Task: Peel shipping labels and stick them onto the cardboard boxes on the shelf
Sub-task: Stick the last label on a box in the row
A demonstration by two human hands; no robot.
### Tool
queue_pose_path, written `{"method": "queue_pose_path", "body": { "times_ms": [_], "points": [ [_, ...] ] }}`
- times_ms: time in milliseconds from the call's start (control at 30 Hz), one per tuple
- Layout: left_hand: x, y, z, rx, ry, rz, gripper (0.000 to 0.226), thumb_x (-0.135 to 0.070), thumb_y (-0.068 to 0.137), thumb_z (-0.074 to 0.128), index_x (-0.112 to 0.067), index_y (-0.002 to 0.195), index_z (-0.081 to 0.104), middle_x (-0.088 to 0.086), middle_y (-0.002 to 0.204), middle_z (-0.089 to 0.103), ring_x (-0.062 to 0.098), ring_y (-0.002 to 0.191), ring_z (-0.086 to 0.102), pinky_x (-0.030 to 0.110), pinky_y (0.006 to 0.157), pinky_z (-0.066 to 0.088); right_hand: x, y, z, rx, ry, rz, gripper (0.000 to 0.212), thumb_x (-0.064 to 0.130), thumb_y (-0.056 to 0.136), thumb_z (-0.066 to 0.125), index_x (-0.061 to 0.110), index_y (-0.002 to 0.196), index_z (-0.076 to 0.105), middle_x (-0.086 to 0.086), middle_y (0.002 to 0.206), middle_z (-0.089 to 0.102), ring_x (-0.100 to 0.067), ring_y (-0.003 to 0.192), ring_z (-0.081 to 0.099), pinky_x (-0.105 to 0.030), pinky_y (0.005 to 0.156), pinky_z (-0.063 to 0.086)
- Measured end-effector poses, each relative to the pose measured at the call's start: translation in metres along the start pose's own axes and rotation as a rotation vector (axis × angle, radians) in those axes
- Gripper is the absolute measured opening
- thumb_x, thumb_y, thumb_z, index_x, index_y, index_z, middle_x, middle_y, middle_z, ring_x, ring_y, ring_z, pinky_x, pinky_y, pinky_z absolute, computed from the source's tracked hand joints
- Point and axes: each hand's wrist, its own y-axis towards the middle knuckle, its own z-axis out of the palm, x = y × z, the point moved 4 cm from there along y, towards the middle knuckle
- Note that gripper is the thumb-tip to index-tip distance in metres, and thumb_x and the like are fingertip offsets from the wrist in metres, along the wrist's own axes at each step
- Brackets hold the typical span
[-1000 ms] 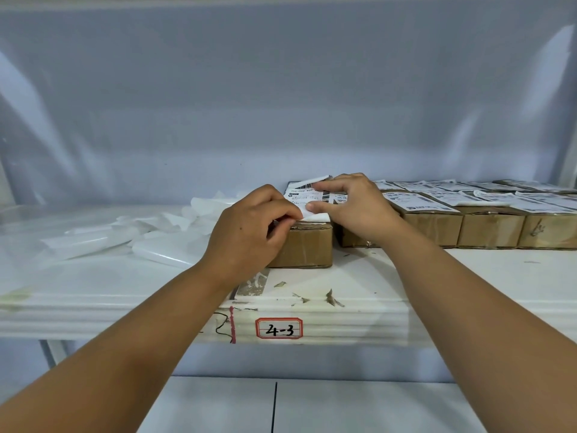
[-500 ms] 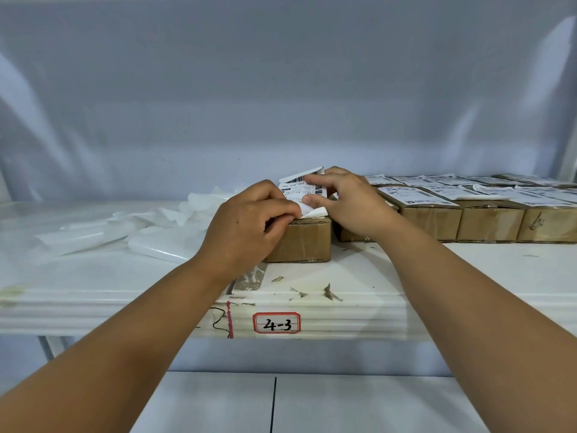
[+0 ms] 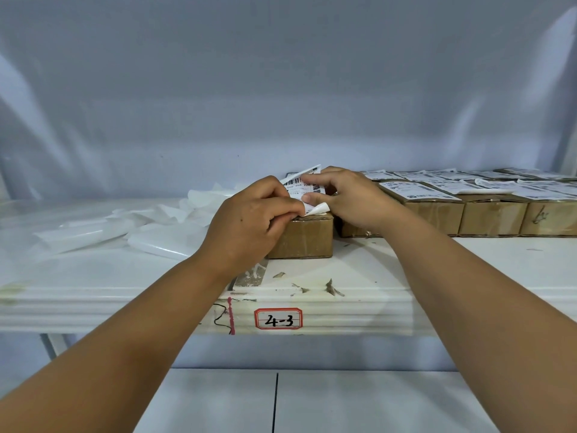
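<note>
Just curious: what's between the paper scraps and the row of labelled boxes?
One box; left hand and right hand peel a label over it. Head view.

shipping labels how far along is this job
Done: the cardboard boxes on the right carry labels, and spent backing sheets lie on the left. In hand: the left hand and right hand peel a shipping label from its backing over the nearest box. Left: sticking it onto that box.
</note>
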Motion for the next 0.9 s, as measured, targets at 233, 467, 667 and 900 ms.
{"method": "queue_pose_path", "body": {
  "times_ms": [233,467,667,900],
  "points": [
    [-0.001,0.000,0.001,0.002,0.008,0.003,0.037,-0.036,0.086,0.042,-0.023,0.093,0.075,-0.006,0.089,0.060,0.008,0.082,0.050,0.023,0.059,0.043,0.001,-0.001,0.000,0.034,-0.035,-0.004,0.043,0.037,0.093,0.056,0.028,0.134,0.052,0.002,0.127,0.055,-0.014,0.110,0.049,-0.029,0.095,0.037],
    [-0.003,0.000,0.002,0.003,0.037,0.047,0.034,-0.034,0.088,0.043,-0.021,0.094,0.075,-0.006,0.089,0.060,0.008,0.080,0.050,0.022,0.058,0.041,0.000,0.001,0.001,0.080,-0.067,0.004,0.038,0.039,0.095,0.053,0.028,0.131,0.056,0.006,0.136,0.054,-0.013,0.123,0.047,-0.027,0.100,0.036],
    [-0.003,0.001,0.002,0.024,0.094,0.020,0.029,-0.035,0.084,0.042,-0.026,0.090,0.069,-0.018,0.084,0.049,0.005,0.078,0.042,0.031,0.059,0.046,-0.007,0.003,0.008,0.145,0.003,0.049,0.033,0.041,0.097,0.046,0.031,0.125,0.060,0.010,0.117,0.061,-0.010,0.115,0.040,-0.026,0.095,0.032],
    [-0.003,0.000,0.002,0.019,0.128,0.016,0.032,-0.049,0.079,0.047,-0.027,0.088,0.069,-0.014,0.084,0.055,0.006,0.080,0.040,0.026,0.061,0.039,-0.015,0.009,0.014,0.174,-0.180,0.032,0.037,0.048,0.100,0.031,0.042,0.128,0.054,0.000,0.140,0.047,-0.020,0.133,0.025,-0.032,0.107,0.021]
  ]
}}
